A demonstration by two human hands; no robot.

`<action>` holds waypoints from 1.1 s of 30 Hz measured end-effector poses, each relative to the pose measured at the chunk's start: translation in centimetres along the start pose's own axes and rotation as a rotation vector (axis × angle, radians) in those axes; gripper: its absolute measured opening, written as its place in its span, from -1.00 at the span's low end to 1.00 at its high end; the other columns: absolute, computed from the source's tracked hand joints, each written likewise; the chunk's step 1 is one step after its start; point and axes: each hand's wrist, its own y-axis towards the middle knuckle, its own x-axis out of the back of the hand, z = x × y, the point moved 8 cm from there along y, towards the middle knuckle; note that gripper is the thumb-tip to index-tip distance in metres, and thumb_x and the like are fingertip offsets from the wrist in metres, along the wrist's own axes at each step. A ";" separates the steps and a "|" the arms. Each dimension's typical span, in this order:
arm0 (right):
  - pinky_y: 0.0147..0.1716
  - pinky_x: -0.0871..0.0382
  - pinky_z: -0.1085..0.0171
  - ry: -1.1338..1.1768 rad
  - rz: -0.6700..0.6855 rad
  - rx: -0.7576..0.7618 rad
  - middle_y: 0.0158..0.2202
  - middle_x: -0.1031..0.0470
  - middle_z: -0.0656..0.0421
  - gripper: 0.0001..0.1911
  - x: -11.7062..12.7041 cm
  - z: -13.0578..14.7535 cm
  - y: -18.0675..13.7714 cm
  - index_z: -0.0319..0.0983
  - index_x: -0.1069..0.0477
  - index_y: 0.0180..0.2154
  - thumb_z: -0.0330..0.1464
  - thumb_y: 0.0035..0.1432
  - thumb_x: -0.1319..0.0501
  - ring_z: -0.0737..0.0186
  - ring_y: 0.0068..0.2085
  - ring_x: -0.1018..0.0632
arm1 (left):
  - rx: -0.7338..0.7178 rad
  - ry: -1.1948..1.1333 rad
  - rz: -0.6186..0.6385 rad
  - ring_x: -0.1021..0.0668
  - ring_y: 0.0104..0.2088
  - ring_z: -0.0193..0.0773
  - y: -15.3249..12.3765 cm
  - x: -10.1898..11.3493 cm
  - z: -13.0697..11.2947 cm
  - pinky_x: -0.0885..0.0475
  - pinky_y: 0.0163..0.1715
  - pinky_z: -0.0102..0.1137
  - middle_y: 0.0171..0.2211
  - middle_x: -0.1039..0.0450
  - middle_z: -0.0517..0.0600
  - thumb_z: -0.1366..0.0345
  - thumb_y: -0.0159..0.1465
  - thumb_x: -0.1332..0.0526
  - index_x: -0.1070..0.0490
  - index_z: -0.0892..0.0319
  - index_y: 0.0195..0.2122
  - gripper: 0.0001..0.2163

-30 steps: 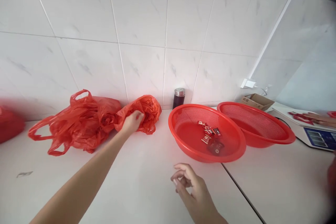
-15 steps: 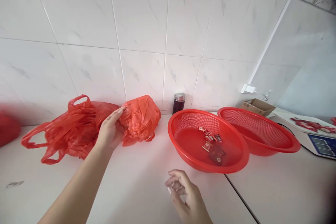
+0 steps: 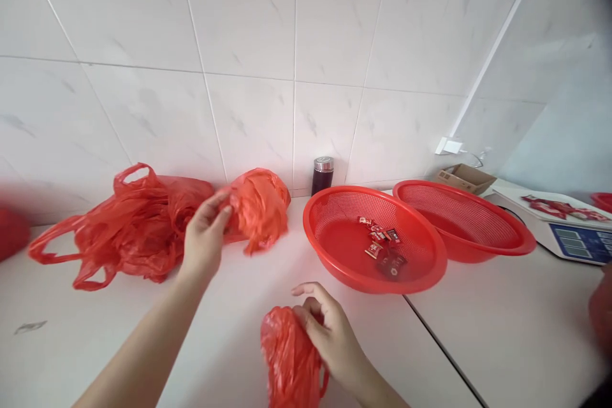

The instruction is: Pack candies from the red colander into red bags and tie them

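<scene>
My left hand is at a crumpled red plastic bag near the wall, its thumb and fingertips closed on the bag's left edge. Lower down, my right hand has its thumb and curled fingers against a second red plastic bag, which hangs bunched beneath them and runs out of the bottom of the view. The right index finger stretches past the bag's top. Left of my left hand lies a heap of red plastic bags with loop handles.
A red basket with several small wrapped packets stands on the right, another red basket behind it. By the wall are a dark flask and cardboard box. A scale carries red packets. A blurred shape enters far right.
A red plastic bag has come into view at my right hand, which was bare before. The bag at my left fingertips has shifted and changed shape. The view has tilted slightly downward.
</scene>
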 end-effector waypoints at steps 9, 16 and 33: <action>-0.49 -0.22 0.36 -0.067 -0.179 -0.010 -0.47 -0.29 0.27 -0.65 2.1 -4.7 0.0 -0.19 -0.32 -0.18 -0.04 0.29 -0.08 0.33 -0.47 -0.34 | -0.215 0.977 0.377 -0.50 -0.01 -0.08 4.1 -7.4 6.5 -0.42 -0.01 -0.11 -0.02 -0.47 0.09 0.30 0.29 -0.23 -0.47 0.21 -0.10 -0.81; -0.50 -0.27 0.36 -0.023 -0.202 -0.038 -0.44 -0.34 0.24 -0.63 3.1 -3.7 -0.6 -0.20 -0.32 -0.19 -0.02 0.29 -0.07 0.34 -0.48 -0.38 | -0.198 1.102 0.436 -0.31 0.20 0.23 1.5 -7.8 3.3 -0.28 0.07 0.07 0.20 -0.23 0.36 0.30 0.34 -0.08 -0.48 0.28 -0.06 -0.74; -0.21 -0.34 0.27 -0.384 0.147 -0.098 -0.31 -0.47 0.26 -0.67 3.9 -1.9 -5.3 -0.10 -0.40 -0.04 -0.45 0.13 -0.23 0.26 -0.28 -0.47 | 0.369 0.444 1.200 -0.59 -0.25 -0.15 -18.9 -7.9 1.9 -0.41 -0.28 -0.36 -0.21 -0.60 -0.12 0.21 0.15 -0.26 -0.37 -0.12 0.10 -0.55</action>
